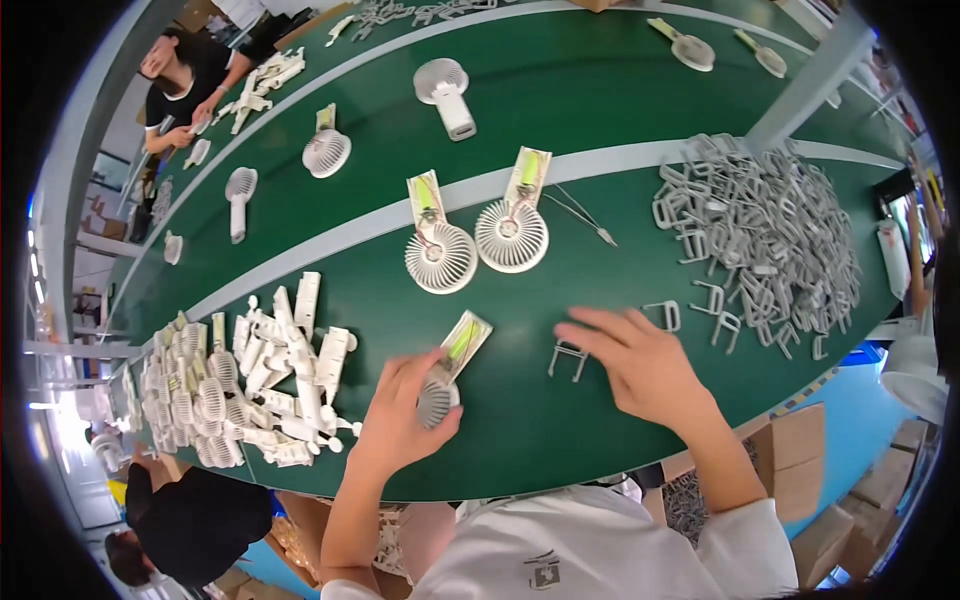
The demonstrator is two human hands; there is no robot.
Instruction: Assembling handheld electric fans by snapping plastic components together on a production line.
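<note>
My left hand [400, 405] is closed around a small white handheld fan [466, 343], near the front edge of the green table. The fan's handle is uncovered, with a yellow-green strip inside it. Its round grille is partly covered by my fingers. My right hand [640, 362], fingers stretched out, hovers over the table beside a small grey U-shaped bracket [568, 351]. Another grey bracket [668, 316] lies just past that hand. Farther off, two opened fans [440, 258] [512, 237] rest side by side, wires showing in their handles.
A heap of grey brackets [770, 240] covers the right side. White handle parts [300, 360] and fan grilles [195, 390] are piled at left. A thin forked tool [585, 215] lies near the divider. Several fans [441, 95] sit on the belt beyond; another person [185, 90] works there.
</note>
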